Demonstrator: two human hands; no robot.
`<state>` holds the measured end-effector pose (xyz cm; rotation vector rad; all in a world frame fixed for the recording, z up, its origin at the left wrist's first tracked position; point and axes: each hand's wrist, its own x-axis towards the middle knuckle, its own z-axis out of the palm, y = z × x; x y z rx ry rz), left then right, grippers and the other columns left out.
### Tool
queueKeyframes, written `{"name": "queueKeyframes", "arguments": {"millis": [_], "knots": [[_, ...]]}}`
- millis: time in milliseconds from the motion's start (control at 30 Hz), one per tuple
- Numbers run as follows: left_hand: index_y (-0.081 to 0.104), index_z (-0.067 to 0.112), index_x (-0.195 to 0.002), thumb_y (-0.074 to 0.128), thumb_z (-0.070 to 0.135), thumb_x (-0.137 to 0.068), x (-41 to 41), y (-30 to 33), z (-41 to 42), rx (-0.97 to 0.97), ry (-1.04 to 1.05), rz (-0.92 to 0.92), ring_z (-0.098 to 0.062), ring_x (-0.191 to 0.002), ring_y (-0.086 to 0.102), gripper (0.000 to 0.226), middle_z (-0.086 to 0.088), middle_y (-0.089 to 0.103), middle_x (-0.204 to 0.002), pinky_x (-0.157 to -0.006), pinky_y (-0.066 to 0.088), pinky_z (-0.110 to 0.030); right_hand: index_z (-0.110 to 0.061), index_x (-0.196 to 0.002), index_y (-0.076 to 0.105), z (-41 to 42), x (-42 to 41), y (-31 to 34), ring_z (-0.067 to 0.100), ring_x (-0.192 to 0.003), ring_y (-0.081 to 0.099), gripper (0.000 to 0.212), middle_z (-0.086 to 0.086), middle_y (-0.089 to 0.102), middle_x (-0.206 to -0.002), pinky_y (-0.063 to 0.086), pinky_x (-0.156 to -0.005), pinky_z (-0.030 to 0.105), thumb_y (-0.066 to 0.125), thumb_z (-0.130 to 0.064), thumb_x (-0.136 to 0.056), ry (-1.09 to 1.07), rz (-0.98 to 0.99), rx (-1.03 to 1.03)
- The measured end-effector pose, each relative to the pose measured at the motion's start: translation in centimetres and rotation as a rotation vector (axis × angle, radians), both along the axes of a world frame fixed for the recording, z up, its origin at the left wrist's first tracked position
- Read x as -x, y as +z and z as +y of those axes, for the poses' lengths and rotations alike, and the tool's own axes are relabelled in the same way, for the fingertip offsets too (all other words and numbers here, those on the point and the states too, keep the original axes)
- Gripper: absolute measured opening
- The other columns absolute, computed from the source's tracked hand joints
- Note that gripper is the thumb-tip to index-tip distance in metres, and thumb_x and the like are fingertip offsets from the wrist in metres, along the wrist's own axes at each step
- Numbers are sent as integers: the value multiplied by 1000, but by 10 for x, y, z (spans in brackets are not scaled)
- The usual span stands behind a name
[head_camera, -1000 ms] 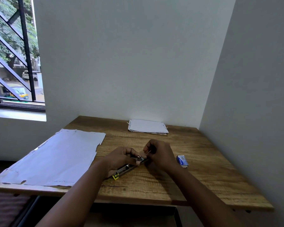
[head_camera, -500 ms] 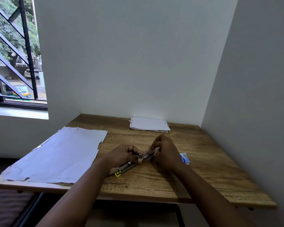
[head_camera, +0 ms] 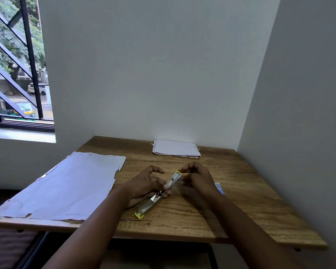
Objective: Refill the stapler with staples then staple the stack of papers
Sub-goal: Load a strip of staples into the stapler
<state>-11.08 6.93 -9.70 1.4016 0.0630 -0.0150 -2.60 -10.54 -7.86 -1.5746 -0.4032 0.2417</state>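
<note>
- Two hands are working at the stapler (head_camera: 159,195), which is lying opened out flat on the wooden desk (head_camera: 211,216), and I am taking the stapler as my landmark for everything else.
- I am reading its long axis as a diagonal: one yellow-tipped end is pointing toward me and to the left, the other is angling away and to the right.
- My left hand (head_camera: 144,185) is sitting on the stapler's left side, thumb and a finger closing on the hinge at mid-length, while the other fingers are curling loosely above.
- My right hand (head_camera: 197,178) is waiting at the far tip, fingertips bunching together right against the yellow end; I cannot tell whether they are pinching a strip of staples or only the tip.
- I am judging the refill step as under way, and the right hand is the nearer one for feeding the channel along that diagonal.
- Just right of the stapler, partly behind the right wrist, the blue staple box (head_camera: 219,188) is peeking out.
- Beyond the stapler's far end, against the wall, the stack of papers (head_camera: 176,148) is waiting, well apart.
- Left of the stapler, a large white sheet (head_camera: 66,187) is covering that side of the desk.
</note>
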Motion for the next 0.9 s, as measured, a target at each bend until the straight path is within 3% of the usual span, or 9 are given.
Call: {"name": "queueKeyframes", "arguments": {"millis": [167, 300, 400, 467, 533, 600, 733, 833, 900], "knots": [[56, 1, -122, 69, 0, -85, -1, -1, -2, 20, -11, 5, -29, -83, 71, 39, -22, 72, -92, -70, 60, -35, -7, -89, 63, 5, 10, 5, 29, -102, 65, 23, 14, 66, -110, 56, -84, 39, 50, 12, -86, 69, -127, -14], [60, 8, -121, 68, 11, -89, 2, 2, -2, 4, -38, 16, -27, -82, 69, 34, -17, 72, -90, -54, 59, -33, -4, -101, 64, 3, 16, 4, 17, -90, 67, 17, 14, 66, -110, 56, -75, 25, 64, 3, -86, 106, -155, -4], [63, 14, -116, 66, 8, -90, 2, 2, 0, 10, 30, 10, -22, -77, 70, 27, -13, 72, -95, -50, 57, -30, -22, -124, 55, -3, 16, 3, 7, -110, 61, 50, 1, 56, -130, 55, -85, 23, 72, -4, -80, 311, -271, 120], [61, 13, -115, 59, 2, -93, -1, 0, -1, 84, 106, -3, -22, -81, 72, 25, -13, 73, -95, -60, 62, -34, -36, -136, 41, -3, 18, 3, 2, -128, 44, 78, -11, 34, -143, 48, -99, 23, 79, -11, -72, 462, -435, 272], [62, 6, -116, 51, 6, -96, -2, 0, -3, 131, 139, -22, -23, -88, 70, 23, -21, 70, -101, -72, 61, -36, -42, -137, 35, 4, 24, 1, -7, -128, 37, 91, -18, 24, -144, 41, -100, 16, 85, -20, -65, 501, -563, 325], [63, 1, -115, 43, 16, -98, 1, 0, -4, 190, 114, -24, -30, -96, 66, 31, -27, 68, -110, -77, 56, -38, -45, -128, 41, 15, 30, 1, -7, -122, 42, 81, -15, 32, -140, 43, -94, 12, 87, -28, -63, 392, -604, 262], [65, 0, -103, 32, 7, -91, 4, -2, 0, 374, 67, -44, -26, -84, 70, 36, -14, 68, -83, -88, 57, -41, -32, -104, 54, 29, 26, 1, 12, -100, 61, 48, -6, 55, -118, 54, -82, 25, 82, -16, -69, 100, -587, 115], [64, 0, -114, 40, -6, -93, 3, -3, -5, 155, 94, -55, -29, -101, 68, 32, -23, 68, -111, -91, 57, -38, -26, -94, 57, 27, 20, 3, 16, -86, 65, 34, -4, 65, -100, 54, -68, 20, 74, -2, -76, 10, -468, 21], [66, 2, -112, 54, 0, -95, 2, -6, -9, 60, 108, -82, -28, -103, 70, 21, -23, 68, -113, -85, 59, -35, -26, -95, 58, 20, 16, 4, 16, -84, 65, 34, -5, 66, -91, 54, -71, 23, 70, 1, -78, 17, -406, 8]]}}
